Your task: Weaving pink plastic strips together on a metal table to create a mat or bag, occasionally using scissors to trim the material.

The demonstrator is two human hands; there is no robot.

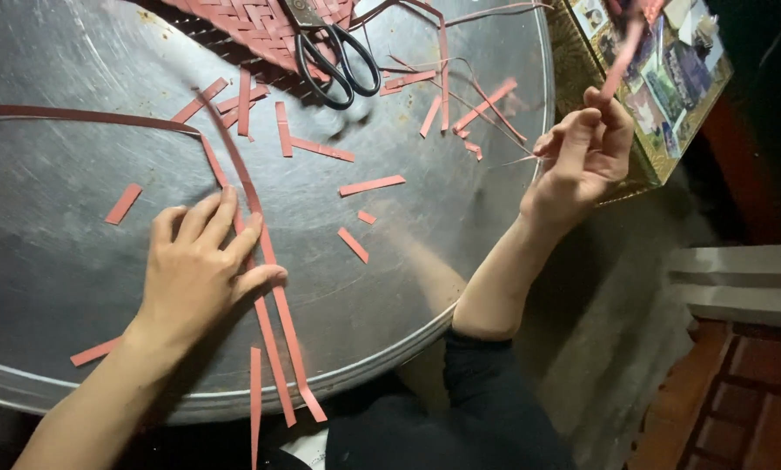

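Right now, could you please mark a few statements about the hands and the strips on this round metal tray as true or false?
1. The left hand presses flat on long pink strips lying on the metal tray. True.
2. The right hand rests flat on the tray. False: it is raised beyond the tray's edge, pinching a pink strip.
3. Black-handled scissors lie at the tray's far side. True.
4. The scissors are in the left hand. False: neither hand touches them.
5. Short cut pieces lie scattered on the tray. True.
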